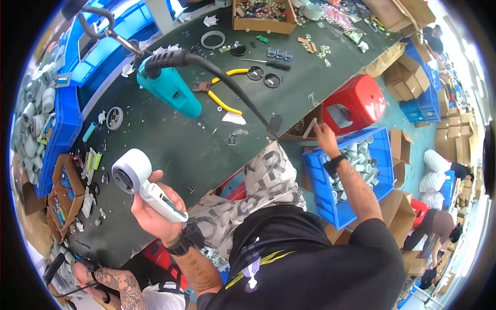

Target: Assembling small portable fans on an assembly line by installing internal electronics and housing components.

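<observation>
My left hand (157, 211) is wrapped round the handle of a white handheld fan (132, 170) above the table. The fan's round head points up and to the left, and its handle has an opening along it. My right hand (326, 139) reaches out past the table's right edge, its fingers pinching a thin pale strip (310, 127) over a cardboard box (298, 133). A teal electric screwdriver (173, 93) hangs on a hook over the table, beyond the fan.
On the green table (170, 139) lie yellow-handled pliers (225, 98), a screwdriver (274, 64) and white rings. A blue crate (323, 199) of white parts and a red stool (361, 101) stand right. Left are a blue bin (64, 126) and a co-worker's tattooed arm (121, 281).
</observation>
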Available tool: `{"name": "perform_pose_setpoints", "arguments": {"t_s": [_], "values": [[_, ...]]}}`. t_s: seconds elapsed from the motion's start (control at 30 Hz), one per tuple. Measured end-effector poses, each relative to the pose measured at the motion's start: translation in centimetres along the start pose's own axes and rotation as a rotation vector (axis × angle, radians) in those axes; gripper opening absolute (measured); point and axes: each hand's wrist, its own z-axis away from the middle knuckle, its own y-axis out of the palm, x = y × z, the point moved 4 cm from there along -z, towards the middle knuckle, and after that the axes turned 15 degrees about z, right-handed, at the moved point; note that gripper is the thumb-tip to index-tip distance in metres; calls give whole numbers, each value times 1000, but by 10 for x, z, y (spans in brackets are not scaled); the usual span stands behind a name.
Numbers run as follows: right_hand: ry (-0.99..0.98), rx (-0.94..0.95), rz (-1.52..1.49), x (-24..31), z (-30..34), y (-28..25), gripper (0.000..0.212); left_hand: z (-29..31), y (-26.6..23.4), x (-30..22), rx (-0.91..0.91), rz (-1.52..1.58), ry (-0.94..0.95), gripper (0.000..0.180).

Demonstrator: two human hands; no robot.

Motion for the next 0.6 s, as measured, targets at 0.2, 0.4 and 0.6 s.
{"name": "perform_pose_setpoints", "arguments": {"t_s": [0.2, 0.4, 0.6], "values": [[-90, 6, 464, -21, -43, -9, 28, -2, -2, 0, 89, 49, 55, 63], [-77, 8, 505, -3, -38, -27, 26, -4, -10, 3, 49, 76, 110, 55], [-626, 836, -101, 164, 59, -40, 25, 3, -7, -2, 129, -54, 131, 49]]}}
